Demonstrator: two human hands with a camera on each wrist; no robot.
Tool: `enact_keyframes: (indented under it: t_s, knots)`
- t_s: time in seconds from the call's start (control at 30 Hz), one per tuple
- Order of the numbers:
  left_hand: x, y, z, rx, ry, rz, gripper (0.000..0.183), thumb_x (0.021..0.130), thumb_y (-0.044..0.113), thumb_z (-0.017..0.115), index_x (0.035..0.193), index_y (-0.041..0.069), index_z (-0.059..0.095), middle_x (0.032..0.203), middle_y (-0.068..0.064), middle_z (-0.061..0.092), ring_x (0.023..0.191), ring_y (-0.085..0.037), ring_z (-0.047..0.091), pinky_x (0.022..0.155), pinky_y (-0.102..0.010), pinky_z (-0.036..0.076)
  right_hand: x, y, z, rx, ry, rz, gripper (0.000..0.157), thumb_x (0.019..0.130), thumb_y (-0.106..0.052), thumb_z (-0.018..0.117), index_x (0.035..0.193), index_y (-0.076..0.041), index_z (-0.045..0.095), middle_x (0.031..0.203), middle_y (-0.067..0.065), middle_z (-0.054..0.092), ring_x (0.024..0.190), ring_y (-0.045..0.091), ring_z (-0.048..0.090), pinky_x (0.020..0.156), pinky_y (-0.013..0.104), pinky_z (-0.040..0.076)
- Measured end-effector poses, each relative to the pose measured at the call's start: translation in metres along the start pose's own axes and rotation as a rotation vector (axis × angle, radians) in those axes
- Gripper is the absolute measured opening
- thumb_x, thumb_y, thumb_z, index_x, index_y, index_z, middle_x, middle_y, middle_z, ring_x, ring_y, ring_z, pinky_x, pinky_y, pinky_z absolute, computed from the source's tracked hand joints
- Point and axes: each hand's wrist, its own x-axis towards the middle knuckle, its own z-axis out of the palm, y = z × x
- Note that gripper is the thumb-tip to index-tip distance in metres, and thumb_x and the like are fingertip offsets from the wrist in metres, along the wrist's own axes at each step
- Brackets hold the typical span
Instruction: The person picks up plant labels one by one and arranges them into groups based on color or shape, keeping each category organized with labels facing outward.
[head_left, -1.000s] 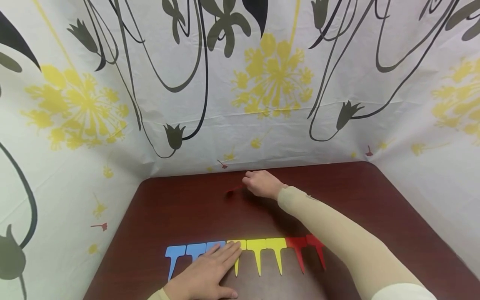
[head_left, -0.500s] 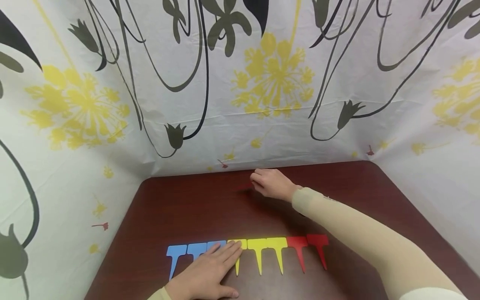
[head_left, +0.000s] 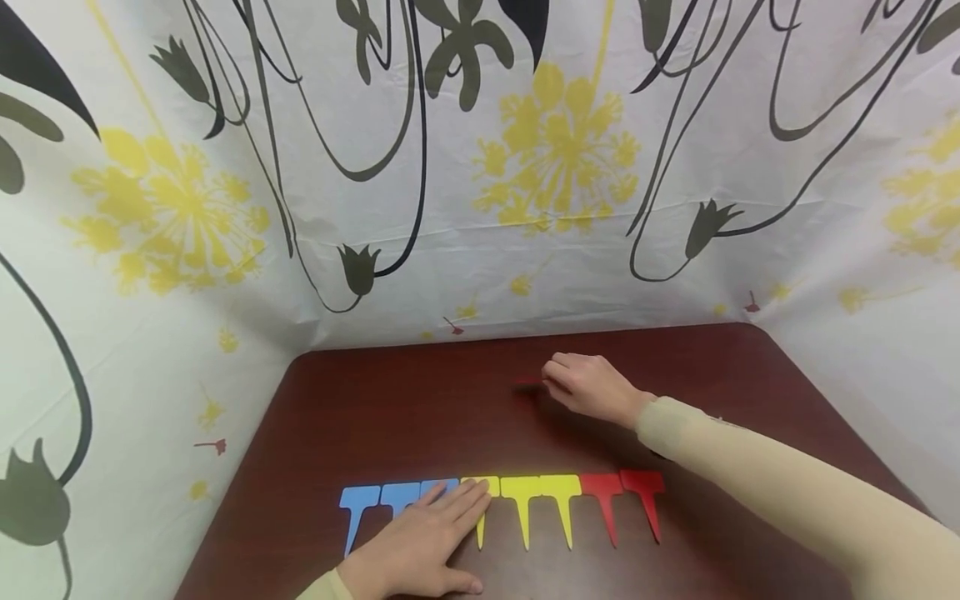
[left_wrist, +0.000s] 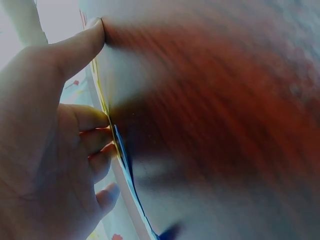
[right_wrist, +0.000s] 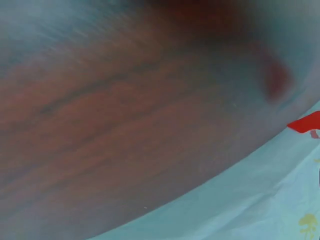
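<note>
Side by side on the table, T-shaped plant labels form a row: blue labels [head_left: 360,498] at the left, yellow labels [head_left: 521,487] in the middle, two red labels [head_left: 601,485] at the right. My left hand [head_left: 420,537] lies flat across the row, its fingers straight over a blue and a yellow label, partly hiding them. Farther back, just above the table, my right hand [head_left: 594,389] pinches another red plant label [head_left: 529,382] pointing left. Most of that label is behind the fingers; its red end [right_wrist: 304,123] shows in the right wrist view.
The dark reddish-brown table [head_left: 390,400] has rounded back corners. White cloth [head_left: 420,292] with a plant print hangs close behind it and along both sides. Both wrist views are blurred over the wood.
My right hand has moved right across the back of the table with the red plant label. The left hand has stayed on the row. The head view has shifted slightly.
</note>
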Motion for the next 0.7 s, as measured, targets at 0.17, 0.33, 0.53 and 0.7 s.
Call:
enact_keyframes:
  t_s: [0.17,0.33,0.53,0.7]
  knots:
    - [-0.001,-0.001,-0.001,0.021,0.014,-0.003,0.093,0.078,0.074,0.033,0.147,0.016,0.011,0.151,-0.001,0.008,0.137,-0.018,0.009,0.105,-0.05,0.02,-0.015,-0.003,-0.007,-0.017,0.017,-0.02,0.012,0.088,-0.023,0.054,0.087,-0.013,0.061,0.079,-0.006,0.049,0.064,0.005,0.046,0.048,0.023,0.044]
    - [0.0,0.0,-0.004,0.003,0.011,0.0,0.092,0.079,0.073,0.033,0.147,0.016,0.011,0.151,-0.001,0.009,0.137,-0.019,0.01,0.104,-0.051,0.021,-0.034,-0.006,-0.02,-0.056,0.029,-0.005,0.009,0.077,-0.018,0.064,0.086,-0.016,0.062,0.079,-0.007,0.05,0.065,0.004,0.048,0.047,0.023,0.045]
    - [-0.001,0.001,-0.004,0.005,0.015,-0.006,0.092,0.079,0.073,0.034,0.147,0.016,0.011,0.151,-0.001,0.009,0.137,-0.019,0.009,0.104,-0.051,0.021,-0.061,-0.012,-0.036,-0.07,0.01,0.017,0.014,0.074,-0.018,0.068,0.087,-0.018,0.063,0.08,-0.009,0.051,0.066,0.003,0.048,0.048,0.023,0.045]
    - [-0.003,0.0,-0.001,0.025,0.039,-0.008,0.092,0.079,0.073,0.034,0.147,0.015,0.012,0.151,-0.002,0.01,0.137,-0.019,0.01,0.103,-0.052,0.021,-0.087,-0.015,-0.048,-0.06,0.007,0.037,0.011,0.077,-0.023,0.065,0.087,-0.018,0.064,0.081,-0.01,0.051,0.065,0.003,0.047,0.047,0.022,0.045]
